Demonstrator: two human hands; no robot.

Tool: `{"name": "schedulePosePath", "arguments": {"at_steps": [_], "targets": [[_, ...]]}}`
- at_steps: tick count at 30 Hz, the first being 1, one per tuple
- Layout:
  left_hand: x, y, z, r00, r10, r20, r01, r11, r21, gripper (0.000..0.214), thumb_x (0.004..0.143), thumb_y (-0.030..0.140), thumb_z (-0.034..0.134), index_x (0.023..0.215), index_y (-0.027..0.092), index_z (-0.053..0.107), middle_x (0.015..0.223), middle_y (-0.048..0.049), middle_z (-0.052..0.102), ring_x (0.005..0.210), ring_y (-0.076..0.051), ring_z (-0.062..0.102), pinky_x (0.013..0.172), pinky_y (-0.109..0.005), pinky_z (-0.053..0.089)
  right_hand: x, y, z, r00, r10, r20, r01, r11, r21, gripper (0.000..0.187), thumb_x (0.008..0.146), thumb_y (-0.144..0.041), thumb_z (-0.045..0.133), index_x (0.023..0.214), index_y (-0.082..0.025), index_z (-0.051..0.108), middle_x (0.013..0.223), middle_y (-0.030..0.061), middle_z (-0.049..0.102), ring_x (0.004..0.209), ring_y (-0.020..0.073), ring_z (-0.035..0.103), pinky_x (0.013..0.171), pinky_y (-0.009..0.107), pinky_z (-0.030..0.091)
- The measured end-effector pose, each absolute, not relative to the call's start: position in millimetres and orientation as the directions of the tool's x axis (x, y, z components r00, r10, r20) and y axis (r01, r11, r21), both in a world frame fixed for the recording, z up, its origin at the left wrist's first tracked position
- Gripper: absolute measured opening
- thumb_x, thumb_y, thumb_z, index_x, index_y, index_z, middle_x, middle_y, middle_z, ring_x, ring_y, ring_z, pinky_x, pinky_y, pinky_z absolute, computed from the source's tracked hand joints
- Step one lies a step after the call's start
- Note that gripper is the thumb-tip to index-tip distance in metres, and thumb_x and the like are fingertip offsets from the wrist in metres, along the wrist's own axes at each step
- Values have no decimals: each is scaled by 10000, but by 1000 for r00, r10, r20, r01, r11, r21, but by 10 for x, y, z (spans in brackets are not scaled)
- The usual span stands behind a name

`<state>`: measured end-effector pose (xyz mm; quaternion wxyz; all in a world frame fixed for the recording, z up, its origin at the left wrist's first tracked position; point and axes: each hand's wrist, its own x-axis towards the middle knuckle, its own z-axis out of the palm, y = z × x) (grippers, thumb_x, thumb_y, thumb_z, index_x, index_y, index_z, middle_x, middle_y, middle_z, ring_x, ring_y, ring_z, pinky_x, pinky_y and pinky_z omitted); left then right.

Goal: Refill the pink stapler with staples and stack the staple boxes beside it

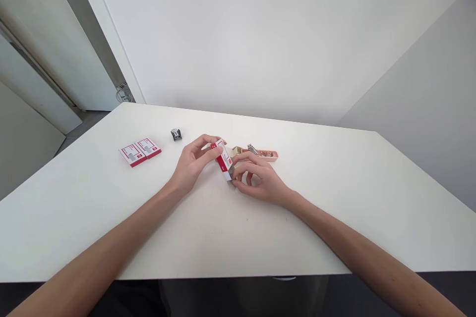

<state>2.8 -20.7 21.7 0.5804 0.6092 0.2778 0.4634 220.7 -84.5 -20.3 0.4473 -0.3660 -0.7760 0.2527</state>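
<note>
My left hand (189, 166) grips a small red-and-white cardboard box (223, 157) between thumb and fingers, tilted above the table. The lower end of the box seems open, with a white flap and something grey showing there. At that end the curled fingers of my right hand (258, 178) pinch close together. What they hold is too small and partly covered to name. Just behind my right hand lies a long pink tray-like object (274, 155) with small metal pieces in it. Its cream-coloured left part (237, 150) is partly hidden by my hands.
Two similar red-and-white boxes (133, 154) lie side by side on the left of the white table (334, 198). A small black-and-silver object (176, 134), perhaps a staple remover, sits between them and my left hand. A white wall (238, 34) rises behind the table.
</note>
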Motion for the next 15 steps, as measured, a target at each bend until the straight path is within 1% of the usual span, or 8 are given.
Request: {"name": "schedulePosePath", "arguments": {"at_steps": [4, 7, 10, 13, 15], "targets": [[27, -198, 227, 383, 892, 239, -209, -169, 963, 290, 852, 463, 847, 888, 211, 707, 1071, -56, 691, 962, -214, 628, 915, -382, 518, 2211, -836, -200, -343, 792, 505, 353, 607, -712, 62, 933, -211, 733, 963, -251, 698, 1187, 76, 675, 761, 134, 637, 534, 274, 562], [26, -182, 223, 361, 903, 232, -222, -158, 962, 272, 847, 441, 841, 862, 211, 697, 1060, -54, 697, 915, -204, 618, 862, -373, 522, 2220, -831, -191, -356, 804, 476, 341, 586, -735, 88, 948, -272, 751, 921, -249, 670, 1021, 46, 707, 749, 146, 644, 552, 279, 558], [25, -169, 219, 339, 915, 219, -237, -142, 961, 264, 828, 425, 839, 850, 208, 690, 1063, -59, 701, 881, -199, 608, 809, -366, 525, 2224, -839, -175, -359, 834, 419, 349, 536, -768, 138, 958, -280, 737, 873, -244, 635, 867, 11, 691, 716, 144, 639, 574, 280, 547], [26, -162, 224, 318, 926, 204, -248, -127, 960, 262, 811, 414, 835, 841, 204, 681, 1041, -58, 700, 871, -198, 604, 796, -365, 530, 2220, -860, -154, -343, 866, 363, 365, 479, -799, 142, 944, -262, 729, 861, -241, 616, 795, -7, 661, 689, 140, 634, 582, 280, 532], [27, -157, 230, 294, 935, 198, -262, -120, 957, 258, 811, 408, 821, 833, 203, 668, 1023, -53, 698, 864, -193, 605, 800, -364, 534, 2218, -874, -141, -327, 886, 328, 363, 438, -823, 124, 941, -261, 716, 879, -239, 611, 795, -9, 657, 673, 136, 637, 571, 277, 518]]}}
